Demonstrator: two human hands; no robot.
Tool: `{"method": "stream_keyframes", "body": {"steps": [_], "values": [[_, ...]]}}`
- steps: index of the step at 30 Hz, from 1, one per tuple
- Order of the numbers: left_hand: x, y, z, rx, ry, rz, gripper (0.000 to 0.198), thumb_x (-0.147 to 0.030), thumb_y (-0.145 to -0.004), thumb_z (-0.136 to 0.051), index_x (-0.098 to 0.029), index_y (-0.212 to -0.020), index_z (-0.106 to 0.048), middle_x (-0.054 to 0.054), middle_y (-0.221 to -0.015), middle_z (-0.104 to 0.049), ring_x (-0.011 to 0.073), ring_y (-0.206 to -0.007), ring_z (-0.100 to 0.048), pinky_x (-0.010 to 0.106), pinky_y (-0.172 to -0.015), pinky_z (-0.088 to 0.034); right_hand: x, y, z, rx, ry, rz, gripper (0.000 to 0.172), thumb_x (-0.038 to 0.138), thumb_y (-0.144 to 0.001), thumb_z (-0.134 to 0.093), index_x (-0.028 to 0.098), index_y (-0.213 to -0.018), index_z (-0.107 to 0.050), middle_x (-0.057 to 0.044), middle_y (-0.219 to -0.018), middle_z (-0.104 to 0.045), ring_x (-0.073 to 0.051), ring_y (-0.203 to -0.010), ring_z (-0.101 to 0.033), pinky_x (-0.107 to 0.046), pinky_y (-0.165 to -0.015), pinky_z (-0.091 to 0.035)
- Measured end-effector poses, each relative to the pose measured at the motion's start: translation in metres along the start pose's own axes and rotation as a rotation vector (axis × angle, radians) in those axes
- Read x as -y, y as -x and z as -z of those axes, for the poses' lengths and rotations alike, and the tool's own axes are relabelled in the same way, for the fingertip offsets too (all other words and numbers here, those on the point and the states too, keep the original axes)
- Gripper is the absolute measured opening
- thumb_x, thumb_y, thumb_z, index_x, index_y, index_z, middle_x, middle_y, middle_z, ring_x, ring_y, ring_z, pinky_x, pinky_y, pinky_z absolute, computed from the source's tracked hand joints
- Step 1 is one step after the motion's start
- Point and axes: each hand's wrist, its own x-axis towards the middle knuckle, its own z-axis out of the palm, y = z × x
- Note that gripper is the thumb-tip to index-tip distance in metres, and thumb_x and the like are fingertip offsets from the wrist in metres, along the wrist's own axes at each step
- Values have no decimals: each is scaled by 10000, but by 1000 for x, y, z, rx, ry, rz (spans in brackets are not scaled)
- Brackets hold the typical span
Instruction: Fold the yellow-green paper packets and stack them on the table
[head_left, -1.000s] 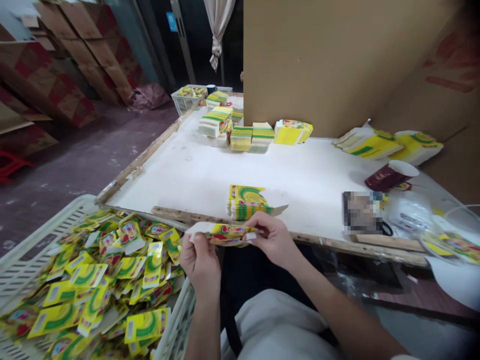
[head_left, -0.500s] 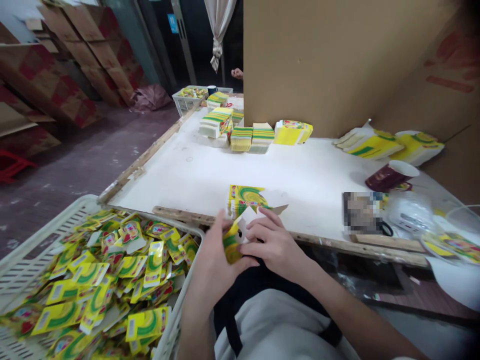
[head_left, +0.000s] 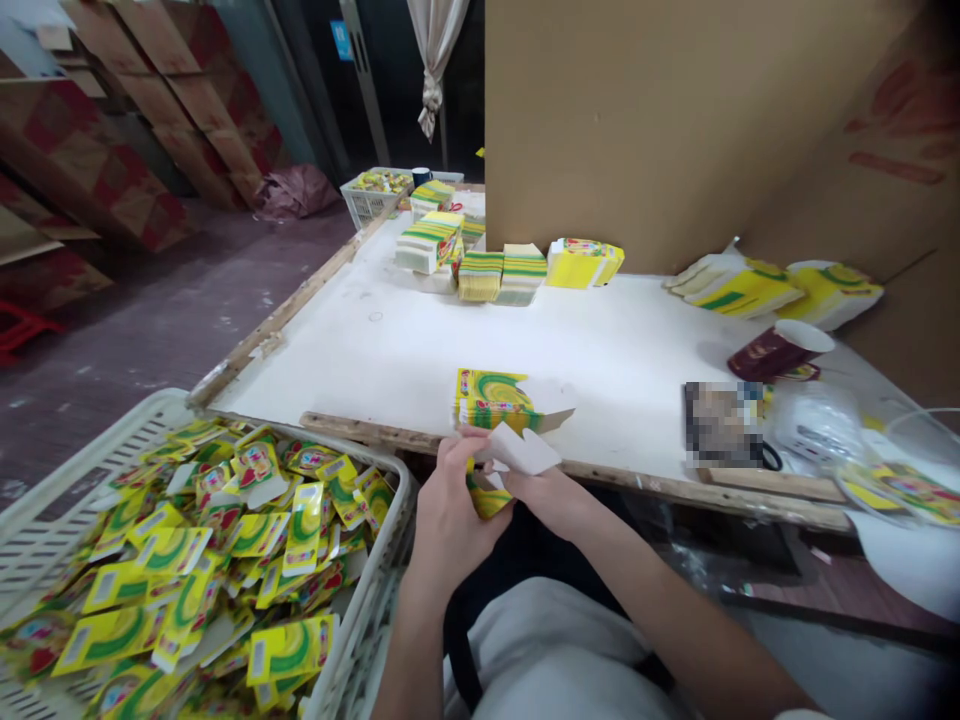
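Just off the table's front edge, my left hand [head_left: 454, 515] is closed around a small yellow-green carton [head_left: 489, 498]. White cardboard flaps [head_left: 521, 450] stick up from it, unfolded, over my right hand [head_left: 544, 500]. The fingers of that right hand are partly covered by the flaps and grip the carton from the right side. Right behind both hands, a stack of flat yellow cartons [head_left: 491, 395] lies on the white table [head_left: 360, 365]. To the left of my left hand, a white plastic basket [head_left: 390, 500] holds many yellow cartons [head_left: 304, 530].
Bundles of flat cartons [head_left: 502, 275] stand along the cardboard partition [head_left: 675, 130]. At right are a tipped maroon cup [head_left: 780, 348], a clear plastic package [head_left: 821, 425] and a wooden strip [head_left: 776, 485]. A second basket [head_left: 367, 205] sits beyond the table's far end.
My left hand has closed in around the carton. My right hand has dropped lower, and the white flaps now stand opened out above it. Another person's hand at the far end is out of sight.
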Motion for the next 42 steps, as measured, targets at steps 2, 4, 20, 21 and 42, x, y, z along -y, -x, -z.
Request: {"method": "stream_keyframes", "body": {"steps": [2,4,20,21,42], "values": [[-1,-1,1,4,16,40,389,-127,-645,-593,-232,-957,-385,29,-963,-499,174,-893,-554,301,-754,-464,1,0,3,-14,43,49,547,452,-796,-564,221,-1278,-449,-83,-1292,-526,-223,-1188,-489,-398,-999,-394],[0,-1,2,52,25,127,350,-142,-640,-598,-235,-892,-372,-3,-868,-495,149,-767,-554,276,-671,-463,3,3,5,-17,154,155,652,438,-797,-567,218,-1363,-330,-103,-1356,-457,-244,-1229,-446,-422,-1011,-376],[12,-3,4,6,-104,278,518,-227,-607,-664,-200,-1081,-457,82,-1033,-597,255,-971,-579,395,-821,-471,24,10,21,128,1073,345,487,-5,-748,-485,229,-1160,-596,-114,-1395,-403,-243,-1267,-399,-389,-987,-414],[11,-3,5,19,-106,283,508,-228,-607,-658,-199,-1077,-468,79,-1024,-609,251,-958,-588,388,-811,-476,28,10,23,153,1100,324,452,-6,-749,-489,224,-1113,-626,-123,-1387,-411,-246,-1247,-427,-382,-972,-427],[3,-3,8,136,-71,192,537,-162,-591,-633,-187,-1112,-506,59,-1053,-626,207,-949,-597,331,-835,-470,24,11,25,118,943,285,295,49,-724,-560,194,-939,-701,-115,-1234,-541,-240,-1136,-530,-354,-929,-437]]}}
